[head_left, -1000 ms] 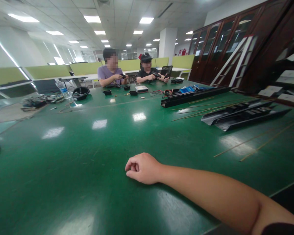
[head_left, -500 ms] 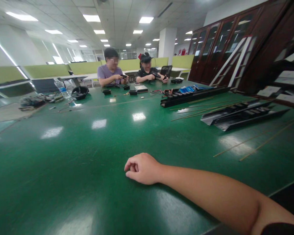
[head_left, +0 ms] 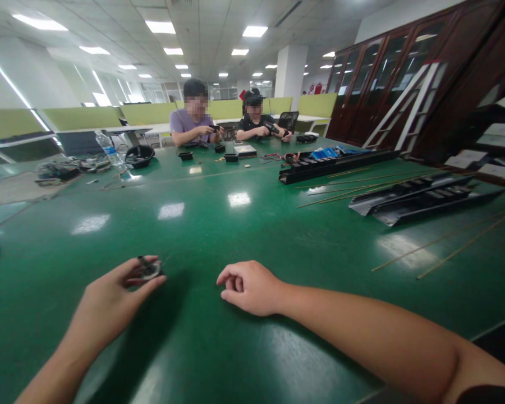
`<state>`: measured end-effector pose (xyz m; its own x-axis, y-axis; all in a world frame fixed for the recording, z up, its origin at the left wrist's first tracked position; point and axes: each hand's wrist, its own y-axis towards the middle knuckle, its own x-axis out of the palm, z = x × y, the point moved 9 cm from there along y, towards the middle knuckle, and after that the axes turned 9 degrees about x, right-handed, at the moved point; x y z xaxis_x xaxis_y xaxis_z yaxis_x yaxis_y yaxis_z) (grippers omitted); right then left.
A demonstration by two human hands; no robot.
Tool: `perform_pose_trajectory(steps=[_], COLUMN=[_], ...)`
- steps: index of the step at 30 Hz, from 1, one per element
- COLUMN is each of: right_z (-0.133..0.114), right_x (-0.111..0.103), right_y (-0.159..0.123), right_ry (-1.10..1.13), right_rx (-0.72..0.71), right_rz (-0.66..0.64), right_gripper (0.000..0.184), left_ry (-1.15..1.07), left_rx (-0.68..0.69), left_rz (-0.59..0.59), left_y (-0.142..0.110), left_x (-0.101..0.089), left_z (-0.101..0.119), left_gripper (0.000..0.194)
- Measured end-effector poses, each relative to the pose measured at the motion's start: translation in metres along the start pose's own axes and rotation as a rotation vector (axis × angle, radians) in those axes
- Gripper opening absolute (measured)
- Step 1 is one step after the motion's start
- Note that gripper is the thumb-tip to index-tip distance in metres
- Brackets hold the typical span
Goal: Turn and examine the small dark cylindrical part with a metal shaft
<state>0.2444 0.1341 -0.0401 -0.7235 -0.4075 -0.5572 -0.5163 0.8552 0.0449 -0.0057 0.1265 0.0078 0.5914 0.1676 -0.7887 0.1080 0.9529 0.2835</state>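
Note:
My left hand (head_left: 113,294) is closed, with thumb and fingers pinching a small round part (head_left: 151,270), dark with a pale metallic face and a short black stub. It hangs a little above the green table (head_left: 185,235), over its own shadow. To the right of it, my right hand (head_left: 252,287) lies on the tabletop with its fingers loosely curled in. Nothing shows inside those fingers. A gap of bare tabletop separates the two hands.
Black metal channels (head_left: 425,196) and thin rods (head_left: 408,258) lie on the right. Across the table sit two people (head_left: 193,120) handling small items, near black trays (head_left: 231,158). A water bottle (head_left: 109,148) and a black bowl-like container (head_left: 139,157) stand at the back left.
My left hand has come into view from the lower left, bringing the small round part. The right hand stays curled on the table; the view has shifted slightly.

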Motion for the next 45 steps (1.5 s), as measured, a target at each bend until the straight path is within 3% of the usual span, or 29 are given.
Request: perform_pose_trajectory(steps=[3, 5, 8, 14, 19, 22, 26, 45], right_z=[0.01, 0.017, 0.017, 0.009, 0.007, 0.005, 0.003, -0.002], right_x=[-0.01, -0.014, -0.015, -0.012, -0.01, -0.01, -0.011, -0.009], right_y=[0.003, 0.005, 0.007, 0.005, 0.005, 0.004, 0.003, 0.003], right_ry=[0.152, 0.214, 0.193, 0.093, 0.078, 0.038, -0.014, -0.087], right_rx=[0.066, 0.108, 0.1, 0.067, 0.068, 0.073, 0.07, 0.022], right_rz=[0.102, 0.145, 0.146, 0.113, 0.098, 0.092, 0.097, 0.067], right_gripper=[0.039, 0.05, 0.058, 0.054, 0.048, 0.043, 0.037, 0.021], left_ry=[-0.092, -0.108, -0.087, -0.06, -0.102, -0.112, -0.101, -0.134], left_rx=[0.077, 0.192, 0.361, 0.419, 0.346, 0.293, 0.323, 0.347], left_rz=[0.004, 0.032, -0.026, -0.108, -0.127, -0.145, -0.162, -0.259], left_y=[0.027, 0.032, 0.022, 0.009, 0.008, 0.007, 0.006, 0.004], left_x=[0.049, 0.068, 0.082, 0.079, 0.085, 0.088, 0.087, 0.096], left_z=[0.03, 0.049, 0.062, 0.06, 0.056, 0.053, 0.059, 0.062], left_gripper=[0.044, 0.034, 0.029, 0.034, 0.048, 0.038, 0.025, 0.029])
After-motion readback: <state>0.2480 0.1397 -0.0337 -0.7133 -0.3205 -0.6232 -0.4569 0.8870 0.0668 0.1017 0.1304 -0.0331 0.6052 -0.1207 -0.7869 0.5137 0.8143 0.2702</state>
